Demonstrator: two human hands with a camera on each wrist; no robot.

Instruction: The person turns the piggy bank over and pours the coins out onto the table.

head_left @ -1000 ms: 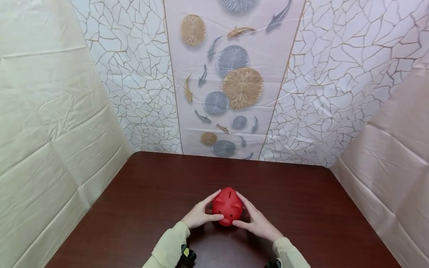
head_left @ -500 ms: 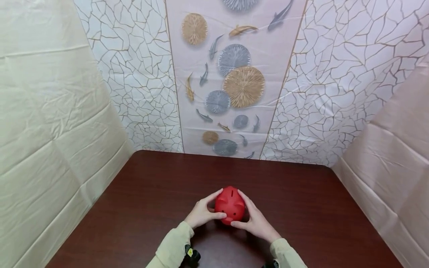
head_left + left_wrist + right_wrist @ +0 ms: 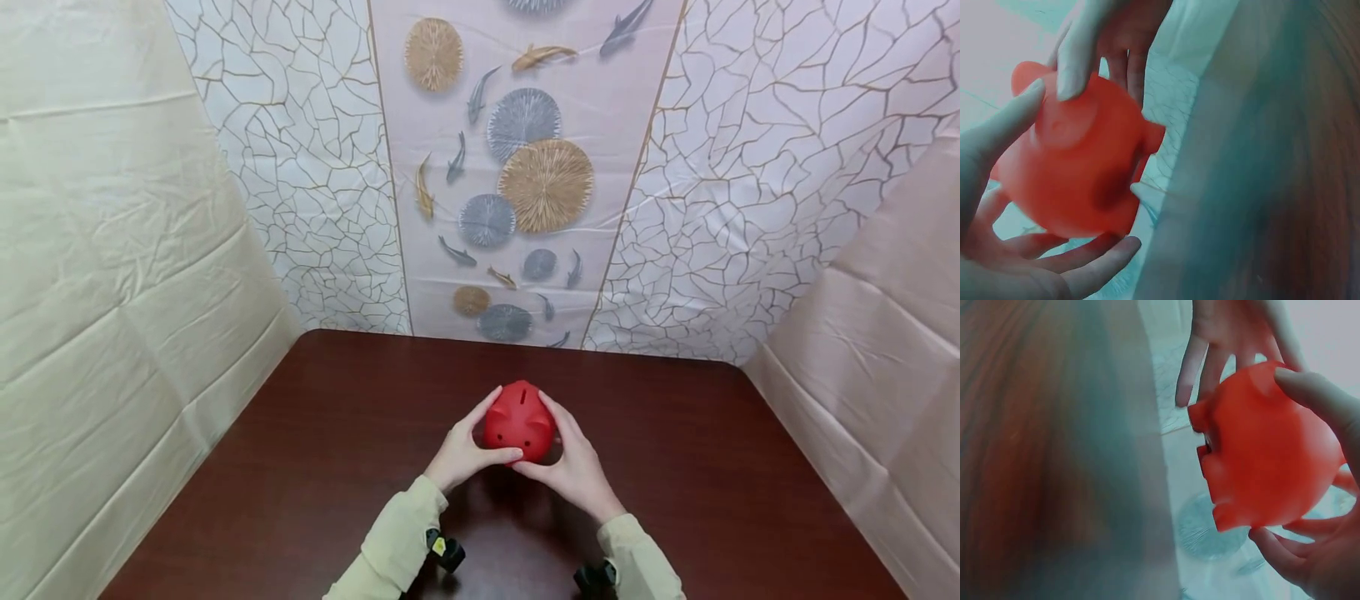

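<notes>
A red piggy bank (image 3: 517, 425) with a coin slot on top faces me, its snout partly covered by the thumbs. My left hand (image 3: 465, 446) grips its left side, thumb across the front and fingers round the flank. From the other side my right hand (image 3: 573, 467) holds it in the same way, the two thumbs almost meeting at the snout. The left wrist view shows the piggy bank (image 3: 1079, 162) raised off the table, with a stubby foot sticking out. In the right wrist view its feet and underside (image 3: 1210, 462) are exposed.
A dark brown wooden table (image 3: 360, 400) lies beneath the hands. Behind it hangs a patterned cloth (image 3: 495, 250) with fish and round motifs; pale cloth walls (image 3: 112, 292) flank both sides. Black wrist cameras (image 3: 446, 550) sit under the cream sleeves.
Both hands have lifted the piggy bank upward and away from the table, after holding it low there earlier. The head view has shifted slightly.
</notes>
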